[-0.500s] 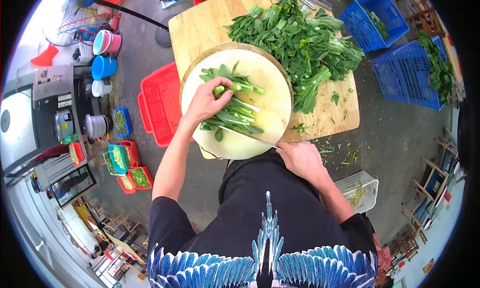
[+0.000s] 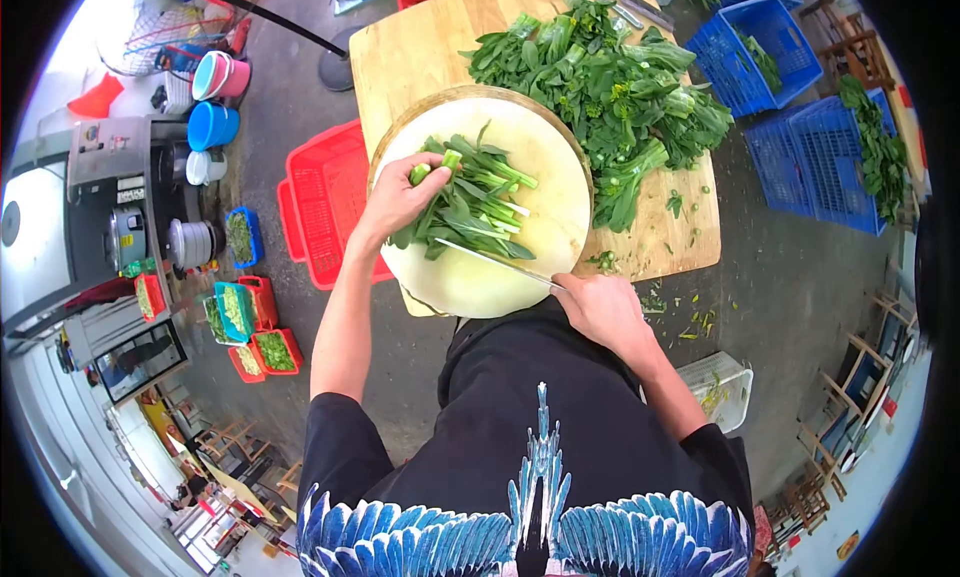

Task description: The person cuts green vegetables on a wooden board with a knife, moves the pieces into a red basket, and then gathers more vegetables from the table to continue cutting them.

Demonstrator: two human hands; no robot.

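- A single view from the person's head looks steeply down and slightly forward, with the black shirt (image 2: 530, 417) filling the near edge.
- A fisheye lens gives a round picture with dark corners, and lines bend toward the rim.
- The round chopping board (image 2: 480, 282) lies close, at arm's reach near the centre.
- The wooden bench (image 2: 410, 47) runs to the far edge.
- The floor (image 2: 790, 267) spreads wide to the left and right.

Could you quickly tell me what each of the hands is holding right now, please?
Left hand: closed on the bunch of greens.
Right hand: closed on the knife.
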